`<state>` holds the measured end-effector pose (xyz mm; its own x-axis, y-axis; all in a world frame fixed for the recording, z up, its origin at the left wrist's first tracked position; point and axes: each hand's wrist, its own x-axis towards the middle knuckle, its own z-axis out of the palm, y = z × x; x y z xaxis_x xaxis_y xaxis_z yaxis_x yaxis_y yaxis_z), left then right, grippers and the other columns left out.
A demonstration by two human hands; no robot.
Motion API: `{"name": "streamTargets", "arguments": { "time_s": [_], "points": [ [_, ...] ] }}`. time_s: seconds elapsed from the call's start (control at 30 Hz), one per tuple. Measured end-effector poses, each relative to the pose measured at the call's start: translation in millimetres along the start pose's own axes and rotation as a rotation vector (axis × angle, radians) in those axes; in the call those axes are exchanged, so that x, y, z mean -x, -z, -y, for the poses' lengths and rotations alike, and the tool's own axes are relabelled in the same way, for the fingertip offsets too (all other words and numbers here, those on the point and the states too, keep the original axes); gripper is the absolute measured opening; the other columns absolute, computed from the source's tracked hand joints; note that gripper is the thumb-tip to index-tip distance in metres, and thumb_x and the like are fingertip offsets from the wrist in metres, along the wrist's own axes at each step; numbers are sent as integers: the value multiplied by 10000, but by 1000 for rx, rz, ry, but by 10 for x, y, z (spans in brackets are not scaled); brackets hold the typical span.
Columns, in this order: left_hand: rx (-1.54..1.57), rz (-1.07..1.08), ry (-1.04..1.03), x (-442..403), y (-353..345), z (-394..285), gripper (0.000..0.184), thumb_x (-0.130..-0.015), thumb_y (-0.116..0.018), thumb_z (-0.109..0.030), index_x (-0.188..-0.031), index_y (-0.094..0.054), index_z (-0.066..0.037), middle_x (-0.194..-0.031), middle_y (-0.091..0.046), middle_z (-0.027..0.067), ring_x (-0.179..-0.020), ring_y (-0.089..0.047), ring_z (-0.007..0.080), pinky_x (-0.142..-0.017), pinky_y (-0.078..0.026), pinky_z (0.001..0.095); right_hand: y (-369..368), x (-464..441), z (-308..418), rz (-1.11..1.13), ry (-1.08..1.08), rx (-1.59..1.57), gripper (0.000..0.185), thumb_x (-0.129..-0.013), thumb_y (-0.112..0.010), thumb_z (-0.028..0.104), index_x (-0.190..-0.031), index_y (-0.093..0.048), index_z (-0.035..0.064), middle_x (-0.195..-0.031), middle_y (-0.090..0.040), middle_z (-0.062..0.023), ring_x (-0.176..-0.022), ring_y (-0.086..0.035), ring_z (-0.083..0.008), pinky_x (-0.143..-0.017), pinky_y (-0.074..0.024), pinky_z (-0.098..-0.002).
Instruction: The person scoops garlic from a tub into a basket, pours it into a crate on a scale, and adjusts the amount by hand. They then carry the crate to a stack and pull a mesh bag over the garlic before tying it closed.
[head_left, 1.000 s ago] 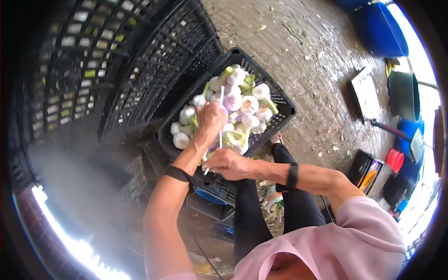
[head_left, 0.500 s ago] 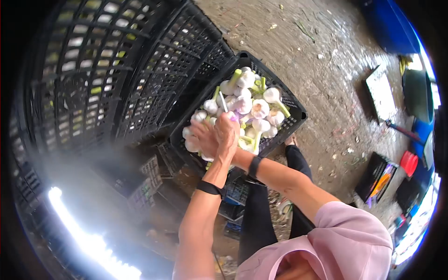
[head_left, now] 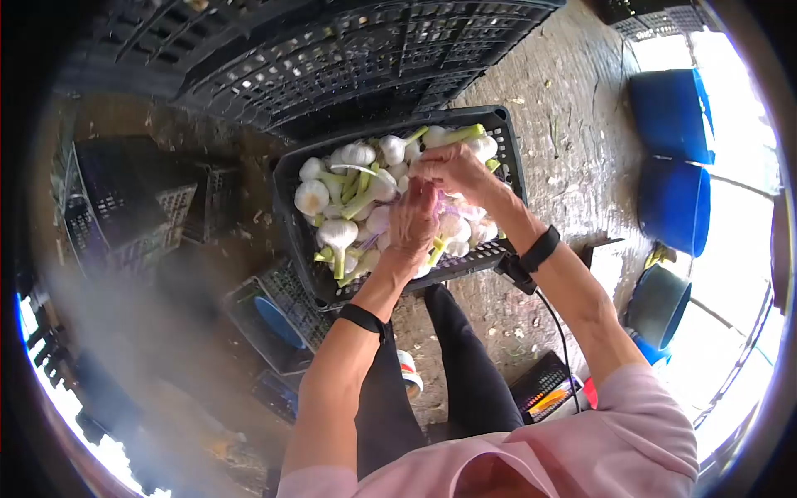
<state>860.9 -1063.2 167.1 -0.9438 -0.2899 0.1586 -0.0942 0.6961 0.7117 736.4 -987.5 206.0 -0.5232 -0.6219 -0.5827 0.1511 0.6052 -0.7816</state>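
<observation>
A black plastic crate (head_left: 290,241) holds white garlic bulbs (head_left: 338,235) with short green stems. My left hand (head_left: 413,220) is low over the middle of the pile, its fingers drawn together among the bulbs. My right hand (head_left: 457,172) lies just right of it, fingers curled down close to the left fingertips. Whatever either hand grips is hidden beneath the fingers. Beyond the right hand, a bulb with a thick green stem (head_left: 465,133) rests near the crate's far edge. Purple-tinged bulbs (head_left: 465,209) show below the right hand. A thin, curved white strip (head_left: 355,168) lies on the bulbs at left.
Tall black crates (head_left: 349,62) stand against the far side. More crates (head_left: 124,199) are at left. Blue tubs (head_left: 674,203) and a grey-green bucket (head_left: 660,305) stand at right. By my legs are a small black basket (head_left: 544,382) and a white-and-red roll-like object (head_left: 409,373).
The view has turned, so the crate now sits more level. My arms were crossed, with the left over the right; now they are uncrossed and my right hand is on the right side.
</observation>
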Motion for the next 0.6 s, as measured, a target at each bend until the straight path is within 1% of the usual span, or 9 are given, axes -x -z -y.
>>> {"name": "streamTargets", "arguments": {
  "time_s": [0.07, 0.2, 0.23, 0.27, 0.33, 0.37, 0.43, 0.47, 0.6],
  "points": [
    [-39, -16, 6, 4, 21, -15, 189, -745, -577, -66, -921, -512, -41, -904, -462, 133, -658, -576, 309, -490, -474, 385, 50, -66, -41, 114, -226, -788, 198, -850, -580, 125, -878, -579, -71, -743, -597, -114, -591, -568, -169, -441, -414, -274],
    [65, 89, 60, 128, 119, 15, 291, -702, -533, 32, -979, -489, -46, -986, -477, 131, -750, -571, 302, -548, -498, 387, 48, -125, -72, -22, -339, -910, 117, -850, -554, 66, -813, -559, -45, -690, -545, -72, -490, -505, -133, -376, -389, -238],
    [9, 81, -85, 156, 104, 59, 267, -704, -541, 20, -962, -490, -31, -965, -480, 129, -751, -573, 287, -568, -502, 375, 39, -173, -69, -28, -347, -908, 117, -850, -554, 66, -813, -559, -45, -690, -545, -72, -490, -505, -133, -376, -389, -238],
    [-51, 71, -233, 154, 101, 85, 246, -706, -549, 8, -944, -490, -16, -945, -482, 128, -752, -575, 271, -589, -506, 364, -15, -243, -33, 52, -311, -665, 141, -862, -553, 108, -827, -561, -29, -713, -561, -65, -529, -527, -114, -378, -386, -225],
    [-83, 97, -219, 102, 78, 76, 229, -706, -554, 1, -926, -491, -11, -941, -492, 131, -751, -575, 270, -621, -506, 360, -164, -418, -82, 133, -74, -231, 237, -832, -616, 238, -873, -596, 6, -768, -612, -68, -623, -590, -148, -448, -444, -259],
    [-120, 124, -203, 94, 74, 81, 213, -705, -559, -6, -907, -492, -5, -937, -501, 133, -750, -576, 269, -653, -505, 357, -231, -378, 85, 131, -73, -241, 237, -832, -616, 238, -873, -596, 6, -768, -612, -68, -623, -590, -148, -448, -444, -259],
    [-117, 218, -152, 127, 60, 112, 242, -705, -556, 2, -941, -503, 2, -1001, -527, 159, -786, -583, 294, -673, -506, 377, -296, -263, 365, 236, 289, 392, 285, -799, -640, 294, -916, -617, 35, -833, -639, -86, -662, -607, -201, -553, -489, -334],
    [-127, 168, -189, 134, 40, 126, 283, -698, -559, 7, -975, -506, 6, -1053, -522, 174, -822, -582, 310, -691, -504, 385, -377, -295, 191, 104, 241, 473, 196, -751, -612, 246, -895, -659, 122, -801, -642, -88, -765, -618, -281, -681, -500, -380],
    [-104, 245, -243, 138, 96, 114, 385, -677, -575, -4, -1057, -513, -4, -1070, -510, 176, -872, -572, 301, -772, -487, 367, -486, -261, 125, -38, 146, 630, 188, -747, -611, 253, -822, -633, 81, -755, -612, -160, -743, -600, -345, -665, -480, -421]
  ]
}}
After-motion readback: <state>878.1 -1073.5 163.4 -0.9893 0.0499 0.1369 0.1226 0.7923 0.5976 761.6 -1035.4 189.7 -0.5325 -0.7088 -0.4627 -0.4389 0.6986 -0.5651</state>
